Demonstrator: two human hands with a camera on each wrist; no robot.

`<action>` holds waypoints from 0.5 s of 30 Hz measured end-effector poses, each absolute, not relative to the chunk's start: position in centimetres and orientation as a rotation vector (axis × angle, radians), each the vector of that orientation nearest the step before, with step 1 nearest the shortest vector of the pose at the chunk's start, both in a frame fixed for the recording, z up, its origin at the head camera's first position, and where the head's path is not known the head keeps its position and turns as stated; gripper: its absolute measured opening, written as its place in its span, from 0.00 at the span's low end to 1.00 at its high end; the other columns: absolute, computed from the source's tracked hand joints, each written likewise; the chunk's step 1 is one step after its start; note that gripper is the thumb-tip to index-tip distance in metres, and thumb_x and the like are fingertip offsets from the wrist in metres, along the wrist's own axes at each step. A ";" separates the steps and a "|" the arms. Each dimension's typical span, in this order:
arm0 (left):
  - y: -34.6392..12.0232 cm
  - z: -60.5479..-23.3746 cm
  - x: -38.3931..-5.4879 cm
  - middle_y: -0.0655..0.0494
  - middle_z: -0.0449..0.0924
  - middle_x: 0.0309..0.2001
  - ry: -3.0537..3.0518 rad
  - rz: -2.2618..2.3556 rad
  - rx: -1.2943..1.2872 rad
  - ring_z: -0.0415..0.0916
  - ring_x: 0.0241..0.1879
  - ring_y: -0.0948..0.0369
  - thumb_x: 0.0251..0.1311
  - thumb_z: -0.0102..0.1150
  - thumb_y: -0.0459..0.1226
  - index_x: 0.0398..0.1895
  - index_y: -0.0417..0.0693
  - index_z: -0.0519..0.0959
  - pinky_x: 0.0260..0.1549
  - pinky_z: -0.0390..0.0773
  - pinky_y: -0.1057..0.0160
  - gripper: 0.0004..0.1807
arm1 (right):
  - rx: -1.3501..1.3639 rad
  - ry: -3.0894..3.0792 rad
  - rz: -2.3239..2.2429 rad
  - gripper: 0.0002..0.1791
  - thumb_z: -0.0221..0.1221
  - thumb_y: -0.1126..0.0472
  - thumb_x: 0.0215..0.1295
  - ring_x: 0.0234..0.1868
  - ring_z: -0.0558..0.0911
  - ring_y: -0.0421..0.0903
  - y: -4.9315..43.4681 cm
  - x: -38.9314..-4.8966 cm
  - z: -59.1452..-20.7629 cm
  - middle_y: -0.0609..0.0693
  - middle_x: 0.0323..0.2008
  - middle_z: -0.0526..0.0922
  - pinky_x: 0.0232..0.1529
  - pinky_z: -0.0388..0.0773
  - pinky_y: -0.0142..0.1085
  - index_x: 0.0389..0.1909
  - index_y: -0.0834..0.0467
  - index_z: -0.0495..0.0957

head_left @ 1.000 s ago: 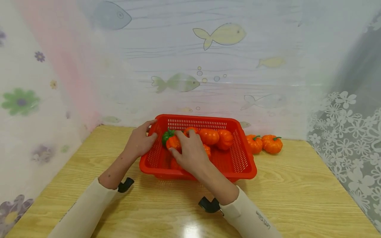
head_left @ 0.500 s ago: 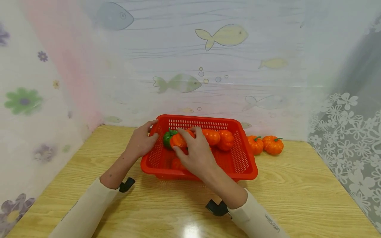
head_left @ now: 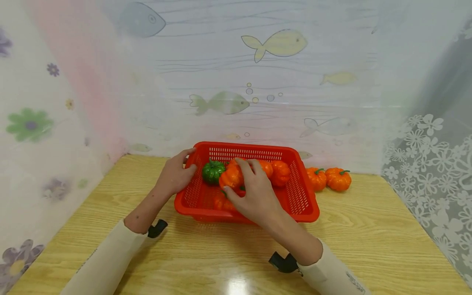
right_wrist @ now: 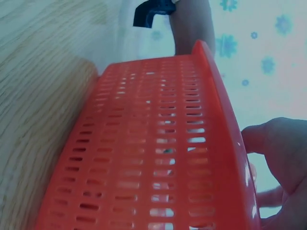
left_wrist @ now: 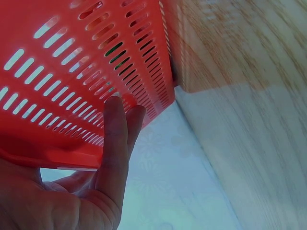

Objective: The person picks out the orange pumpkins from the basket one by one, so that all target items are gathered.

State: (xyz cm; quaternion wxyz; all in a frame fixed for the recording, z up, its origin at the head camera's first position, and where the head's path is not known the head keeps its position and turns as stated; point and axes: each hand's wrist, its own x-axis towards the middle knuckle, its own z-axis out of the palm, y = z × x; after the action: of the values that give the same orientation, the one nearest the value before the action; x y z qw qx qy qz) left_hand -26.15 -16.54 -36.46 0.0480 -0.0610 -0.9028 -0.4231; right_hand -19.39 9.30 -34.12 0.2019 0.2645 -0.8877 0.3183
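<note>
A red slotted plastic basket (head_left: 304, 217) stands on the table with several small pumpkins in it. My left hand (head_left: 176, 174) holds its left rim; in the left wrist view the fingers (left_wrist: 115, 139) lie along the outside of the slotted wall. Over the basket's middle, my right hand (head_left: 259, 196) grips an orange pumpkin (head_left: 231, 177) between thumb and fingers. To the left of that one sits a green pumpkin (head_left: 213, 172). Another orange pumpkin (head_left: 223, 202) lies near the front wall, and one more (head_left: 281, 173) at the right. The right wrist view mostly shows the basket's outer wall (right_wrist: 144, 158).
Two orange pumpkins, one nearer the basket (head_left: 317, 179) and one farther right (head_left: 338, 179), sit on the wooden table (head_left: 368, 229). Behind the basket hangs a pale sheet (head_left: 221, 73) printed with fish. A black curved piece (head_left: 284, 262) sticks out by the right sleeve.
My right hand has moved right with the orange pumpkin, away from the green pumpkin, which now shows fully. The left hand has stayed on the basket's rim.
</note>
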 end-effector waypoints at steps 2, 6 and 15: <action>-16.6 -36.4 -26.2 0.35 0.79 0.60 -2.750 -1.289 -0.184 0.88 0.38 0.48 0.75 0.49 0.38 0.84 0.47 0.61 0.34 0.90 0.54 0.34 | 0.726 -2.488 0.903 0.39 0.75 0.54 0.62 0.54 0.81 0.52 9.7 -19.2 -34.0 0.57 0.59 0.75 0.57 0.85 0.44 0.70 0.63 0.71; -16.5 -36.4 -26.2 0.35 0.79 0.59 -2.749 -1.291 -0.186 0.88 0.37 0.49 0.75 0.49 0.38 0.83 0.47 0.61 0.34 0.90 0.54 0.34 | 0.706 -2.513 0.920 0.38 0.74 0.54 0.62 0.57 0.80 0.51 10.5 -18.8 -33.8 0.55 0.60 0.75 0.59 0.84 0.46 0.69 0.63 0.72; -16.5 -36.2 -26.1 0.35 0.79 0.59 -2.748 -1.291 -0.184 0.88 0.37 0.48 0.74 0.49 0.38 0.83 0.47 0.61 0.34 0.90 0.53 0.34 | 0.689 -2.521 0.896 0.36 0.74 0.53 0.61 0.55 0.80 0.49 12.3 -18.2 -33.4 0.53 0.60 0.75 0.56 0.85 0.43 0.67 0.61 0.75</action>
State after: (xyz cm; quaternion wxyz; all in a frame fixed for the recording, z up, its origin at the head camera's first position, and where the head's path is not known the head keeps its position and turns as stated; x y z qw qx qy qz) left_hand -26.05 -16.53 -36.25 0.0501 -0.0606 -0.9023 -0.4238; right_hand -18.15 12.31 -33.35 0.1884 0.2450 -0.8961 0.3185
